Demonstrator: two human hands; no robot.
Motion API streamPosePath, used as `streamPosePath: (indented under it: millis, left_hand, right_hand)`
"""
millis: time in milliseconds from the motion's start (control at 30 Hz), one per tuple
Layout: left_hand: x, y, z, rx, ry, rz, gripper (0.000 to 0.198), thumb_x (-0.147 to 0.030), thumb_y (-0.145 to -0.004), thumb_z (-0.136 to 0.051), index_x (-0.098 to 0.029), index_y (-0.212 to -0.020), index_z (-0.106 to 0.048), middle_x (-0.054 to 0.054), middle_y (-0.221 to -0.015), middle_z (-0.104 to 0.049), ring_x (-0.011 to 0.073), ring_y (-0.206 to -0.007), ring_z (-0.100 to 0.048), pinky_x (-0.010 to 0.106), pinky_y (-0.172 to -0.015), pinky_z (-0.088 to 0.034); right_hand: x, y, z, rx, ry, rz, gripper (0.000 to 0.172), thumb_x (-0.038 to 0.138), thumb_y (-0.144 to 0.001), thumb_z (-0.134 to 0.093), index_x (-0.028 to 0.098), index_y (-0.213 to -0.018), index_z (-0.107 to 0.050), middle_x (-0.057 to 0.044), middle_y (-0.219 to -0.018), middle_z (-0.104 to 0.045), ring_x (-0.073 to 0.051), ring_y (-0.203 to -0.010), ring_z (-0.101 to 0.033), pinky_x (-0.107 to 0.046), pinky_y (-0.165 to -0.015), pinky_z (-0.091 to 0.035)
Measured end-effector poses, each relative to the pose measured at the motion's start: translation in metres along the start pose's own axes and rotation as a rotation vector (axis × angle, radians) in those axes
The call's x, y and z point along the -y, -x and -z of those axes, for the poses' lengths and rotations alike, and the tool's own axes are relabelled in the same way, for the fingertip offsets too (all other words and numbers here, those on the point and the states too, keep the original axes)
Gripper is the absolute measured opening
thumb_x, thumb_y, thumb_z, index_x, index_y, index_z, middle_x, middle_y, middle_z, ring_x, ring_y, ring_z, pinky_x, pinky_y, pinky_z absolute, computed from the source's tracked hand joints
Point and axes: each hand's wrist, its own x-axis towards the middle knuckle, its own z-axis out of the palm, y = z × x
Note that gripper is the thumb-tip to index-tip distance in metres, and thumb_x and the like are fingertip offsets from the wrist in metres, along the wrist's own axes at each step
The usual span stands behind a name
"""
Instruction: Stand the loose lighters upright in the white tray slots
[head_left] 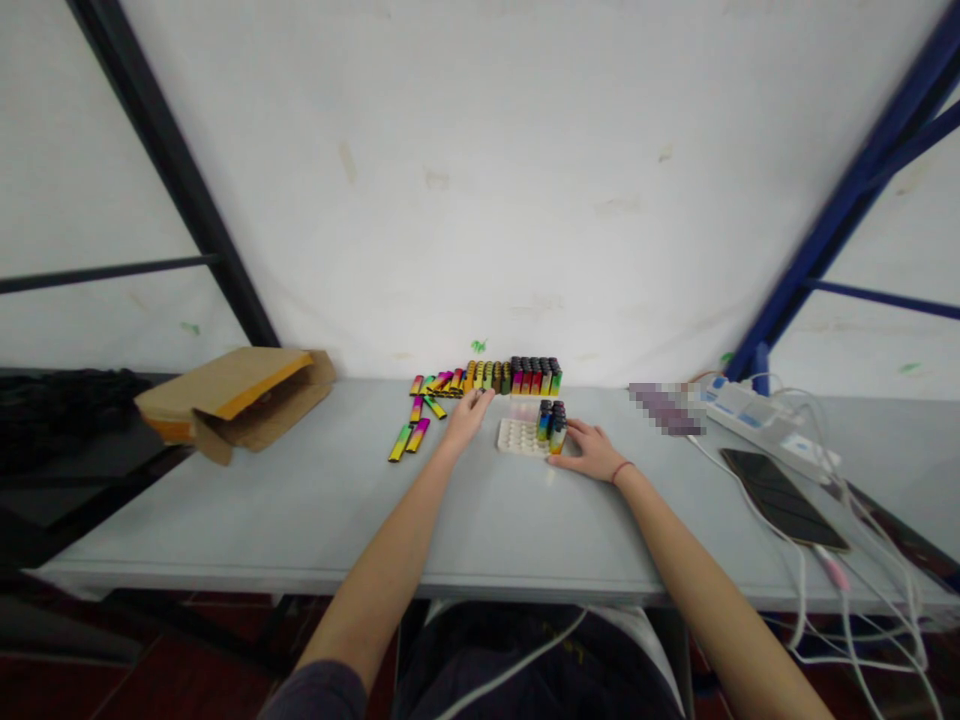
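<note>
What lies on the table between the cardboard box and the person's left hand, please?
In the head view, loose rainbow-coloured lighters lie on the table between the cardboard box and the left hand; nearer the box the stretch is bare.

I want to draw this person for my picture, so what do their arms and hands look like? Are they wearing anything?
Both arms are bare from the hands up past the elbows, with no gloves. The left hand has nothing on it that shows. The right hand has a thin reddish band around its wrist. A dark purplish sleeve covers the top of the left arm at the picture's lower edge. No rings or watch can be made out.
</note>
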Motion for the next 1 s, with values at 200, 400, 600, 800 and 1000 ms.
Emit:
streamPosePath:
  millis: [200, 400, 600, 800, 1000]
  left_hand:
    - [0.0000, -0.0005, 0.0020, -0.145, -0.077, -0.121, 0.030, -0.035, -0.083, -0.057, -0.023, -0.063, -0.039, -0.006, -0.061, -0.039, 0.0122, -0.063, -0.041, 0.025, -0.062, -0.033]
    - [-0.0059, -0.0023, 0.0084, -0.261, -0.050, -0.083, 0.026, -0.021, -0.083, -0.053, -0.023, -0.060, -0.040, -0.005, -0.060, -0.041, 0.0140, -0.064, -0.042, 0.027, -0.063, -0.032]
    - [-0.0040, -0.0012, 0.0077, -0.279, -0.091, -0.039, 0.031, -0.021, -0.084, -0.054, -0.023, -0.058, -0.037, -0.005, -0.057, -0.037, 0.0137, -0.061, -0.040, 0.027, -0.061, -0.030]
    - [-0.0030, 0.0045, 0.0046, -0.203, -0.125, -0.067, 0.027, -0.032, -0.084, -0.056, -0.022, -0.062, -0.044, -0.005, -0.060, -0.044, 0.0145, -0.065, -0.046, 0.026, -0.064, -0.033]
    - [0.0009, 0.0046, 0.0008, -0.130, -0.185, -0.067, 0.023, -0.031, -0.083, -0.055, -0.022, -0.064, -0.044, -0.005, -0.062, -0.046, 0.0145, -0.066, -0.047, 0.025, -0.066, -0.033]
  right_hand:
    - [0.0017, 0.0011, 0.0018, 0.017, 0.009, -0.007, 0.079, 0.071, -0.085, -0.061, 0.019, -0.144, -0.057, -0.018, -0.156, -0.048, -0.033, -0.144, -0.044, -0.054, -0.120, -0.029]
    - [0.0019, 0.0007, 0.0031, 0.016, 0.012, -0.003, 0.076, 0.071, -0.085, -0.061, 0.020, -0.141, -0.059, -0.017, -0.155, -0.049, -0.034, -0.143, -0.046, -0.054, -0.118, -0.032]
    - [0.0023, 0.0009, 0.0028, 0.007, 0.006, 0.002, 0.076, 0.070, -0.084, -0.062, 0.021, -0.142, -0.059, -0.017, -0.155, -0.049, -0.034, -0.143, -0.046, -0.054, -0.119, -0.031]
    - [0.0025, 0.0011, 0.0030, 0.011, -0.005, -0.005, 0.077, 0.071, -0.084, -0.061, 0.022, -0.144, -0.057, -0.017, -0.156, -0.048, -0.034, -0.144, -0.045, -0.055, -0.120, -0.029]
    - [0.0020, 0.0017, 0.0027, 0.008, -0.004, -0.005, 0.078, 0.072, -0.084, -0.060, 0.021, -0.142, -0.058, -0.017, -0.156, -0.048, -0.034, -0.145, -0.044, -0.054, -0.120, -0.029]
